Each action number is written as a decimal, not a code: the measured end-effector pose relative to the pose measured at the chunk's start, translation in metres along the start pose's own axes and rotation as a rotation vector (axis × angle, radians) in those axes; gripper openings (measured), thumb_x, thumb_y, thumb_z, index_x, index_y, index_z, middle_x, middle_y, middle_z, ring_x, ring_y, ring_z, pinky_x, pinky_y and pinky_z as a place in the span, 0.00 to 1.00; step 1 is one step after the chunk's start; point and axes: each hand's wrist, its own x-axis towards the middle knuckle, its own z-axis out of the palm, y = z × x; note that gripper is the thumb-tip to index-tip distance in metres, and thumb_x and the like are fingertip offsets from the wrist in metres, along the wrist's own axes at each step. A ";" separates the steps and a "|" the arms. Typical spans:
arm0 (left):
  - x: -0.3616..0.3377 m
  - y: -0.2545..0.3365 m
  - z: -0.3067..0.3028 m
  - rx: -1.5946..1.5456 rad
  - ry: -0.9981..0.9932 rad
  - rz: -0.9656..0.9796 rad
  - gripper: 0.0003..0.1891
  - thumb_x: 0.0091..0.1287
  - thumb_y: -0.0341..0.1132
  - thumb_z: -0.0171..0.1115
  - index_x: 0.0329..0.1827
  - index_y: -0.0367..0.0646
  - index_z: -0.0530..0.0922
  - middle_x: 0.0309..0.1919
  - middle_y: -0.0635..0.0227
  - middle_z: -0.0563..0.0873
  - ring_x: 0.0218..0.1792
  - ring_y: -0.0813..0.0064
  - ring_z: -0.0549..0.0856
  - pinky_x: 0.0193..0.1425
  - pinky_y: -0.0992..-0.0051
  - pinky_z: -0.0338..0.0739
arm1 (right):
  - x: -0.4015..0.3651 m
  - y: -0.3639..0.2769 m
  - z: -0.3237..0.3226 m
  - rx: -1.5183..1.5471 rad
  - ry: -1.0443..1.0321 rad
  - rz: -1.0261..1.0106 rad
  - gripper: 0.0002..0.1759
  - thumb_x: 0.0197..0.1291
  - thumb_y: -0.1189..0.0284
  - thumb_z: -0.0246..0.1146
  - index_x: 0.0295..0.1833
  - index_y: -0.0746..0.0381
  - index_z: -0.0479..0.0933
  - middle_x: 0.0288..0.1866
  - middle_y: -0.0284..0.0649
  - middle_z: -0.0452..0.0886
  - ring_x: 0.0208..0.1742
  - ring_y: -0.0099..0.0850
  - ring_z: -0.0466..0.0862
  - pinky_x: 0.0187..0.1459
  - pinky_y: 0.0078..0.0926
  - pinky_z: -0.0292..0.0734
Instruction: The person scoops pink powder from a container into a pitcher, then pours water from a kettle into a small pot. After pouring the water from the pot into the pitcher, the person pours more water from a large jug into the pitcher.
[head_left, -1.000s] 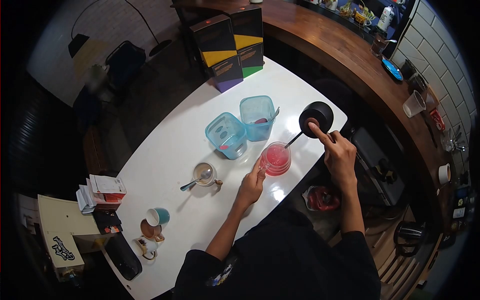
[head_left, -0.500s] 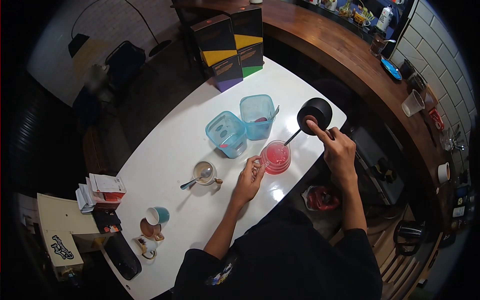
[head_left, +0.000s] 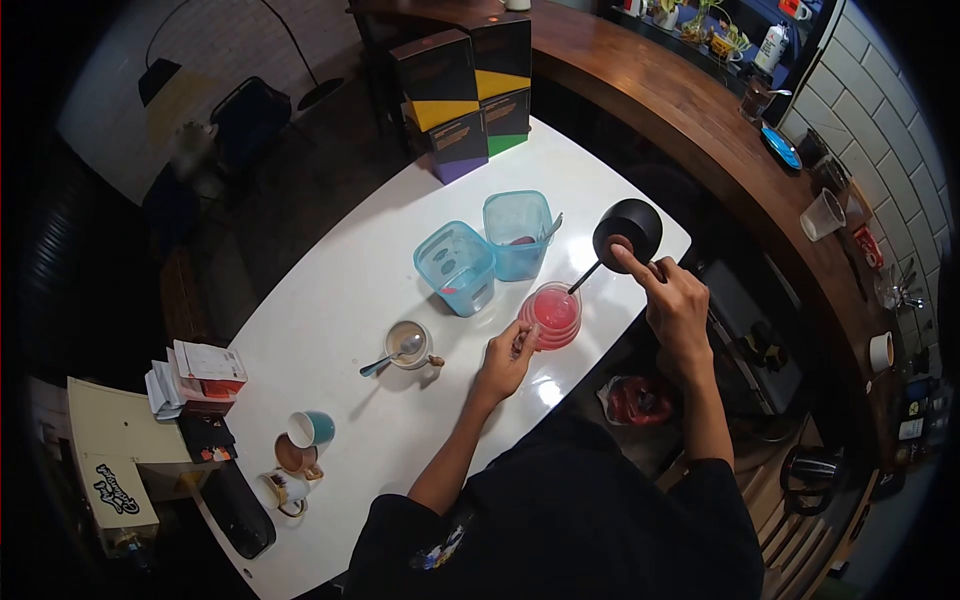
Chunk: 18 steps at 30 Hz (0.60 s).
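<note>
My right hand [head_left: 682, 310] grips a black gooseneck kettle [head_left: 636, 226], one finger stretched over its brown lid knob. The kettle leans so that its thin spout ends just above a see-through cup [head_left: 552, 335] with ridged sides. Pink-red liquid shows in the cup. With thumb and fingers closed, my left hand [head_left: 505, 368] pinches the cup's handle on its left side. Behind the cup stand two blue translucent tubs [head_left: 455, 285], each with something reddish at the bottom. A mug [head_left: 408, 345] with a spoon [head_left: 385, 362] in it is left of my left hand.
Stacked black boxes [head_left: 440, 80] stand at the table's far end. Several cups [head_left: 312, 430] and a holder with papers [head_left: 210, 362] are at the left edge of the white table [head_left: 350, 255]. A curved wooden counter [head_left: 690, 110] runs along the right.
My left fingers have closed further around the cup's handle. The kettle stays tilted over the cup, almost unmoved. The view has shifted slightly.
</note>
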 end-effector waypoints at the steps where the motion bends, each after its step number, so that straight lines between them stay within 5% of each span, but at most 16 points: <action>1: 0.000 0.003 0.001 -0.049 0.000 0.004 0.13 0.76 0.38 0.59 0.43 0.34 0.78 0.22 0.65 0.80 0.23 0.82 0.76 0.29 0.76 0.71 | 0.000 0.000 0.001 0.004 0.006 -0.002 0.40 0.55 0.83 0.64 0.70 0.32 0.74 0.25 0.37 0.75 0.22 0.30 0.77 0.25 0.30 0.75; 12: 0.002 -0.001 -0.003 -0.083 -0.034 -0.073 0.14 0.76 0.38 0.58 0.41 0.33 0.77 0.20 0.71 0.75 0.22 0.85 0.72 0.27 0.78 0.69 | 0.000 -0.001 0.003 0.000 0.008 -0.013 0.40 0.55 0.83 0.65 0.69 0.32 0.74 0.24 0.36 0.74 0.22 0.29 0.77 0.24 0.30 0.73; 14: 0.002 0.005 -0.008 -0.109 -0.127 -0.190 0.13 0.77 0.38 0.56 0.46 0.34 0.78 0.31 0.71 0.81 0.29 0.85 0.76 0.33 0.80 0.73 | 0.000 -0.001 0.004 0.015 0.012 -0.013 0.40 0.55 0.84 0.64 0.69 0.32 0.74 0.24 0.36 0.74 0.22 0.29 0.77 0.25 0.30 0.74; 18: 0.003 0.004 -0.009 -0.104 -0.157 -0.182 0.13 0.77 0.40 0.56 0.45 0.35 0.77 0.29 0.72 0.79 0.28 0.86 0.75 0.32 0.80 0.72 | 0.001 -0.001 0.001 0.025 0.010 -0.017 0.41 0.54 0.84 0.64 0.70 0.32 0.74 0.24 0.37 0.74 0.22 0.29 0.77 0.25 0.30 0.74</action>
